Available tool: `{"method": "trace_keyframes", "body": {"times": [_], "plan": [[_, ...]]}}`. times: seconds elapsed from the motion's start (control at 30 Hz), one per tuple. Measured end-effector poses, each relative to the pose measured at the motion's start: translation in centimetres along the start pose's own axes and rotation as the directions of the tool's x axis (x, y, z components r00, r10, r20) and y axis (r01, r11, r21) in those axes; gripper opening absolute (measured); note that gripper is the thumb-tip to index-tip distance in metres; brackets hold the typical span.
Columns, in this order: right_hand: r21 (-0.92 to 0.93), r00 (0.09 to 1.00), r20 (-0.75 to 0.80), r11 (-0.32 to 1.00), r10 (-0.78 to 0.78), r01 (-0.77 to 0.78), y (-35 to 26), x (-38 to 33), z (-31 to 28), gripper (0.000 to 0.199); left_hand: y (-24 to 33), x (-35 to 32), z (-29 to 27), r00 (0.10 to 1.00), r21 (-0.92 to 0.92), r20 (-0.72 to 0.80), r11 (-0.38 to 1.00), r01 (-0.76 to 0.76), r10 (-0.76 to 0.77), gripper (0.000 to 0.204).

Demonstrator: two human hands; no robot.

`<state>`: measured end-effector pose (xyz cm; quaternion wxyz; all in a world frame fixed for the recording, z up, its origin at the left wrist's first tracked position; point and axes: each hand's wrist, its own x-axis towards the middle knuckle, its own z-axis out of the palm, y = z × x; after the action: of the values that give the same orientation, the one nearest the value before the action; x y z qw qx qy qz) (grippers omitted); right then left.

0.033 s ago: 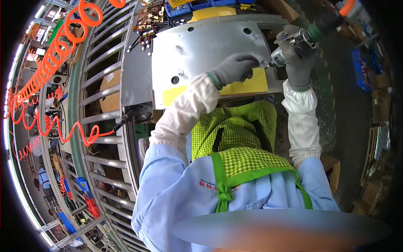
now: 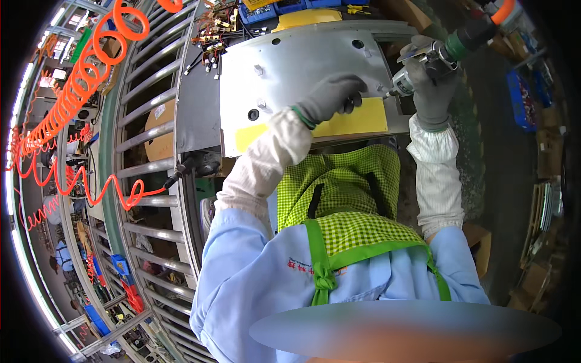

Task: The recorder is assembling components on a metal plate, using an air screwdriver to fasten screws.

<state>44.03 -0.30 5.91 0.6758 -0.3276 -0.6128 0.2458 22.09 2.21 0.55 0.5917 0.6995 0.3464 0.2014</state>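
Observation:
My right hand [image 2: 434,97], in a grey glove, is closed round a silver-and-grey air tool [image 2: 402,83]. Its narrow nose points left, over the right edge of a pale metal panel [image 2: 302,60]. The tool's exact kind is unclear. My left hand [image 2: 331,97], also gloved, hovers above the panel's near part, left of the nose and apart from it. Its fingers are curled and pressed together; whatever they may hold is hidden. Round holes and small raised brackets mark the panel, and a yellow strip [image 2: 354,121] runs along its near edge.
Wire connectors [image 2: 212,45] are heaped at the far left of the bench, beside blue bins [image 2: 287,7]. A roller conveyor [image 2: 150,136] runs along the left, with a coiled orange air hose [image 2: 72,91] above it. A black-handled tool [image 2: 203,163] sits at the bench's left corner.
My left hand has shifted slightly left, away from the tool's nose. My right hand and the air tool have barely moved.

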Motion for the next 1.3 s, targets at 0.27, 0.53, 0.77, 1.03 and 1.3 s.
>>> {"method": "trace_keyframes", "body": {"times": [0.27, 0.53, 0.77, 1.03, 1.3], "plan": [[-0.065, 1.0, -0.021, 0.998, 0.0, -0.002, -0.6, 0.3, 0.3, 0.038, -1.0, -5.2, -3.2, 0.974, 0.358, -0.223, 0.926, 0.12, -0.04, 0.036], [-0.031, 0.987, -0.137, 0.996, -0.083, 0.08, 0.1, 0.1, -0.1, 0.036, -0.4, -6.3, -0.6, 0.97, 0.728, -0.239, 0.67, 0.148, 0.045, 0.051], [0.074, 0.994, -0.112, 0.997, -0.008, 0.017, -0.4, -0.4, 0.2, 0.038, -0.7, -6.7, -0.3, 0.971, 0.698, -0.223, 0.71, 0.094, 0.09, 0.051], [-0.089, 0.971, -0.225, 0.994, -0.08, 0.062, 0.0, 0.5, -0.1, 0.033, -0.9, -6.4, -0.2, 0.969, 0.686, -0.217, 0.725, 0.062, 0.122, 0.05], [-0.015, 0.966, -0.253, 0.999, -0.044, 0.042, -0.1, -0.3, -0.5, 0.028, -1.1, -6.4, -0.2, 0.972, 0.687, -0.208, 0.724, 0.065, 0.11, 0.049]]}}
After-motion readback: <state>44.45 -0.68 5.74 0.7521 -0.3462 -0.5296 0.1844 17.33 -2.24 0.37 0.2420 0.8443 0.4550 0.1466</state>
